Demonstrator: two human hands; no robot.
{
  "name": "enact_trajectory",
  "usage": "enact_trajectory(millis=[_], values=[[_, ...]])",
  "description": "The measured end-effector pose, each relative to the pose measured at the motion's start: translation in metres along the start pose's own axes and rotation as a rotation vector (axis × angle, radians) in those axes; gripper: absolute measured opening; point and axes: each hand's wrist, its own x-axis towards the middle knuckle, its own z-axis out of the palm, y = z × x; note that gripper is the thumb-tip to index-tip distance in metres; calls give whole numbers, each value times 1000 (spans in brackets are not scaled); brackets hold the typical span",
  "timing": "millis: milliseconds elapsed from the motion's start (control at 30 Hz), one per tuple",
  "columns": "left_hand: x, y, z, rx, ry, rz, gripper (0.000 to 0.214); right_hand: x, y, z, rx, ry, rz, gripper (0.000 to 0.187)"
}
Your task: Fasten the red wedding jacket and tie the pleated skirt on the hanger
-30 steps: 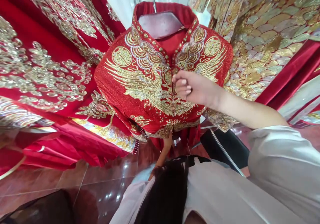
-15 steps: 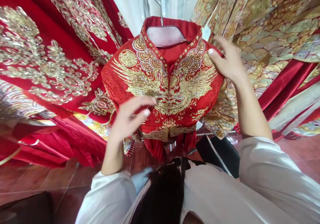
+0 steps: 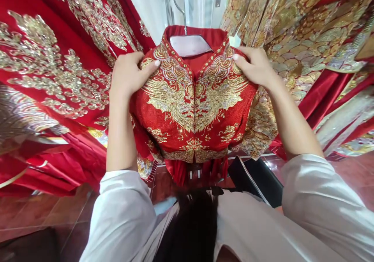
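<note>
A red jacket (image 3: 193, 98) with gold embroidery and a stand-up collar hangs in front of me on a hanger (image 3: 189, 45) with a metal hook. My left hand (image 3: 130, 73) grips its left shoulder, thumb on the front and the other fingers out of sight behind. At the opposite shoulder, my right hand (image 3: 254, 65) holds the cloth in the same way. Beside the collar near that hand is a small white tag (image 3: 234, 41). Below the jacket's gold hem (image 3: 178, 155) hangs more red cloth.
Red cloth with silvery-gold beading (image 3: 55, 67) hangs on the left. To the right hangs a gold, scale-patterned garment (image 3: 304, 48). A black box-like object (image 3: 257, 180) stands on the reddish tiled floor (image 3: 78, 211). Metal rails and a pale door are behind the hanger.
My left hand has risen from in front of the jacket's lower left side and taken hold of its left shoulder. My right hand stays on the other shoulder; the jacket has shifted slightly left.
</note>
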Motion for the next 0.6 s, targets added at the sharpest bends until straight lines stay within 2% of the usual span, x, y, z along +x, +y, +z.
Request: enact_trajectory(millis=[67, 100, 167, 267, 333, 367, 433, 533, 600], values=[[10, 2, -3, -192, -9, 69, 55, 9, -9, 4, -37, 18, -201, 34], [16, 3, -3, -275, -3, 82, 47, 15, -14, 6, -51, 24, -231, 30], [25, 4, 1, -350, 52, 52, 45, 26, -27, 6, -97, 48, -193, 34], [32, 5, 7, -338, 246, -49, 46, 43, -43, 2, -108, 117, -122, 45], [31, 4, 8, -355, 299, -84, 47, 53, -48, 0, -70, 104, -66, 48], [29, 4, 7, -369, 276, -88, 48, 55, -47, 0, -46, 70, -34, 48], [20, 4, 0, -393, 154, -95, 52, 55, -39, -2, 13, -43, -12, 48], [6, 6, -12, -422, -20, -101, 58, 42, -15, -9, 121, -221, -122, 43], [0, 7, -16, -441, -37, -95, 59, 29, 1, -15, 232, -304, -187, 33]])
